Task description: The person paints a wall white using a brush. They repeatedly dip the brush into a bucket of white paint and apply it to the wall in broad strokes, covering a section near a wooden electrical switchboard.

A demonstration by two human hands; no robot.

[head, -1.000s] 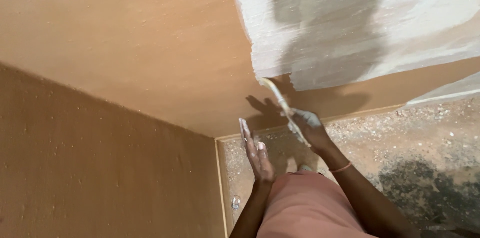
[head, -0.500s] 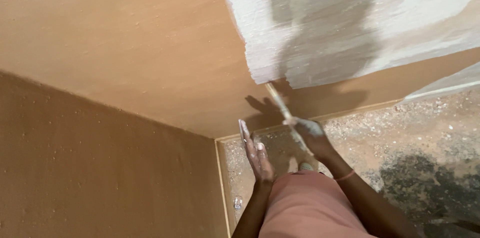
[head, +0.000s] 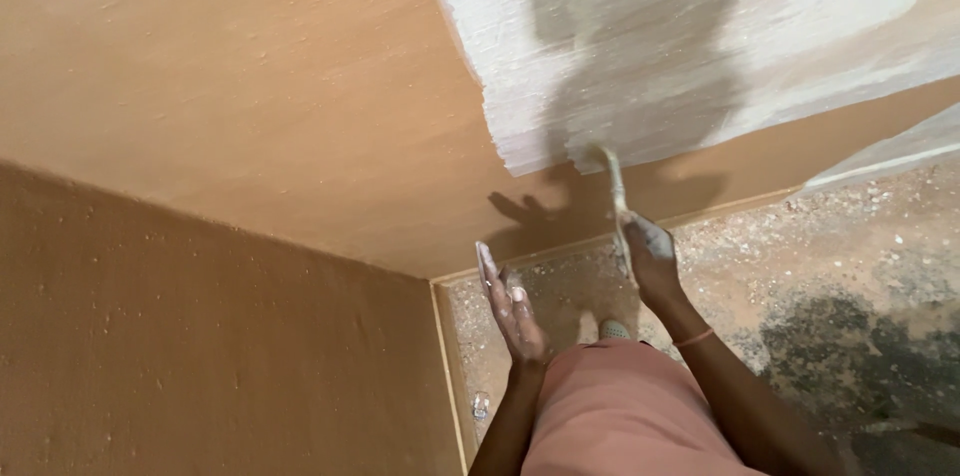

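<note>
The right hand (head: 652, 258) grips a paintbrush (head: 612, 186) at the lower edge of the white patch (head: 700, 46). The left hand (head: 512, 304) is spread wide and holds nothing. The orange wall (head: 250, 116) left of and below the patch is unpainted.

Paintbrush (head: 612, 198) higher, at white patch (head: 700, 46).

The left hand (head: 512, 308) is open, fingers straight and together, edge-on — the right hand (head: 650, 258), just beside it, is fisted, arm stretched forward.

- Two hands up: left hand (head: 512, 308) at centre frame, right hand (head: 650, 256) just right of it.
- One paintbrush (head: 614, 198), centre.
- One white painted patch (head: 700, 26), upper right.
- One shoe (head: 614, 331), lower centre.
</note>
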